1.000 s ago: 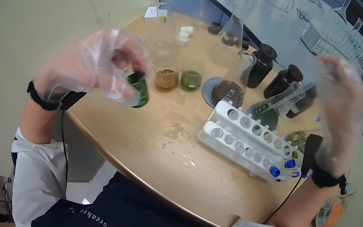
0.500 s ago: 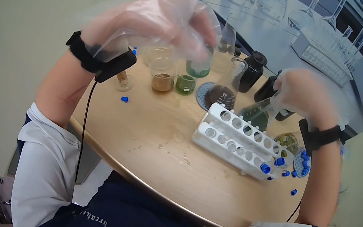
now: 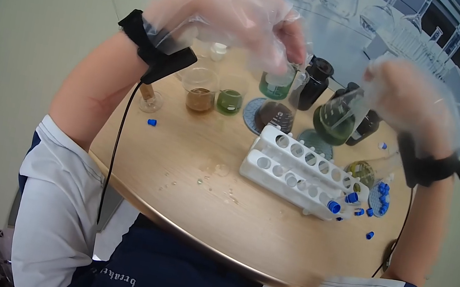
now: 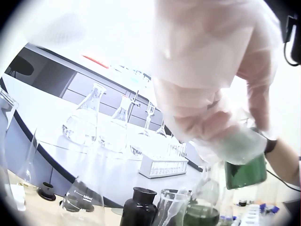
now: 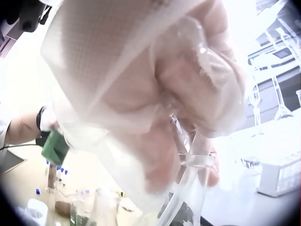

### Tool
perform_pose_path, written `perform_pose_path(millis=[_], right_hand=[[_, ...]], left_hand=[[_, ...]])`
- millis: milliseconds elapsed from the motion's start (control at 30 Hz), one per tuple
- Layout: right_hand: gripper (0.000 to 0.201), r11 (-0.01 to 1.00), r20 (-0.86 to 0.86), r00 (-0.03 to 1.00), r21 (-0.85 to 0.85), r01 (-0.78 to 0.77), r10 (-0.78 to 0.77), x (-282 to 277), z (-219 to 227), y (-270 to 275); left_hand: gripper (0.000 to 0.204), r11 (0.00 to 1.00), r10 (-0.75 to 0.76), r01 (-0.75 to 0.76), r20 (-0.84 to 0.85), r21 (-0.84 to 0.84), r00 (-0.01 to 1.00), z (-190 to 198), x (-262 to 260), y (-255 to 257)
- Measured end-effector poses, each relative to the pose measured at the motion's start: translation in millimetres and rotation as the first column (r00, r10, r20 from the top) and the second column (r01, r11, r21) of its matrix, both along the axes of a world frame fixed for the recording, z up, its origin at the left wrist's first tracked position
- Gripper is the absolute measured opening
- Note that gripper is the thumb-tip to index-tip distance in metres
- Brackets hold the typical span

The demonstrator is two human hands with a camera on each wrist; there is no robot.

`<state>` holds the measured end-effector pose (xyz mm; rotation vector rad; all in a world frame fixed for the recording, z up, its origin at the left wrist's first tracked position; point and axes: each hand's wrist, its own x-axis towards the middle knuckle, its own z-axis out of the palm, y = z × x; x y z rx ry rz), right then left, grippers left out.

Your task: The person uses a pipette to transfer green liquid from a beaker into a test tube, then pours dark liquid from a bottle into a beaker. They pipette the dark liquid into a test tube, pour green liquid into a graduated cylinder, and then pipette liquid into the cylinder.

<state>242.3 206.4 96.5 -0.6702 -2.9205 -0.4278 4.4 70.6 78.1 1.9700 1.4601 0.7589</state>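
Left hand point(image 3: 236, 21) grips a small beaker point(image 3: 277, 83) of green liquid, raised above the table point(image 3: 195, 168). Right hand point(image 3: 401, 100) curls round the neck of a tilted conical flask point(image 3: 336, 116), also green inside. Only the left wrist view catches "500ml" on a clear flask point(image 4: 83, 202). 2 beakers point(image 3: 214, 93) below hold brown and green.

a small clear beaker point(image 3: 277, 84) partly filled with green liquid is held up above the table, roughly upright, its upper part wrapped by a thin plastic glove. just beside it a clear conical flask point(image 3: 336, 116) with dark green liquid in its wide base hangs tilted, gripped at the narrow neck.
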Motion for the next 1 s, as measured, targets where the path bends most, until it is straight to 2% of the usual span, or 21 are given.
perform_pose_path(millis=[67,167,267,300,367,433,467,533,567,633,667,733,767,833,867,900,1000], right_hand=[[0.019,0.956,-0.13,0.949,0.095,-0.277,0.287,14,10,32],[0.023,0.948,-0.153,0.962,-0.194,-0.252,0.224,5,51,10],[0.014,0.832,-0.248,0.833,-0.143,-0.536,0.494,9,58,25],[0.019,0.877,-0.24,0.876,-0.144,-0.459,0.419,7,63,14],[0.035,0.86,-0.079,0.862,-0.074,-0.505,0.5,4,79,10],[0.045,0.939,0.128,0.931,-0.097,-0.331,0.342,-5,99,-15],[0.045,0.987,0.257,0.956,-0.121,-0.11,0.138,-18,110,-47],[0.046,0.991,0.319,0.947,-0.13,0.014,0.028,-16,110,-66],[0.046,0.986,0.25,0.96,-0.137,-0.093,0.125,-8,105,-63],[0.046,0.971,0.179,0.959,-0.13,-0.2,0.221,-3,101,-66],[0.046,0.972,0.18,0.959,-0.124,-0.199,0.219,-5,101,-70],[0.046,0.963,0.178,0.965,-0.222,-0.151,0.192,-6,105,-73],[0.046,0.941,0.179,0.97,-0.323,-0.1,0.165,-9,110,-71],[0.045,0.886,0.138,0.959,-0.432,-0.168,0.249,-12,114,-45],[0.045,0.85,0.088,0.928,-0.44,-0.29,0.361,-7,108,-9],[0.045,0.799,0.037,0.883,-0.443,-0.406,0.469,-10,103,-4],[0.045,0.755,-0.013,0.964,-0.619,-0.215,0.264,-3,109,-18]], left_hand=[[0.037,1.0,0.015,-0.015,-0.016,-0.009,1.0,1,6,5],[0.036,0.999,0.047,-0.047,-0.023,-0.009,0.999,2,15,7],[0.035,1.0,0.022,-0.021,-0.015,0.012,1.0,0,12,14],[0.035,1.0,0.017,-0.017,-0.012,0.017,1.0,0,12,15],[0.036,1.0,0.005,-0.005,-0.008,0.004,1.0,1,9,17],[0.036,0.999,-0.013,0.013,-0.006,-0.029,1.0,3,4,19],[0.036,0.999,-0.007,0.007,-0.001,-0.032,1.0,4,5,18],[0.037,0.999,0.001,-0.001,0.011,-0.036,1.0,6,7,16],[0.035,1.0,-0.021,0.021,0.017,-0.001,1.0,6,6,16],[0.031,0.996,-0.061,0.059,0.024,0.065,0.998,4,4,14],[0.031,0.997,-0.062,0.062,0.006,0.051,0.998,5,4,13],[0.031,0.998,-0.065,0.066,-0.031,0.024,0.997,8,6,10],[0.031,0.998,-0.061,0.062,-0.026,0.02,0.998,7,7,10],[0.032,0.998,-0.058,0.058,-0.013,0.017,0.998,7,10,9],[0.033,0.998,-0.054,0.054,-0.026,0.013,0.998,8,12,7],[0.033,0.999,-0.049,0.049,-0.037,0.008,0.998,10,15,6],[0.033,0.998,-0.062,0.061,-0.004,-0.014,0.998,10,15,6]])
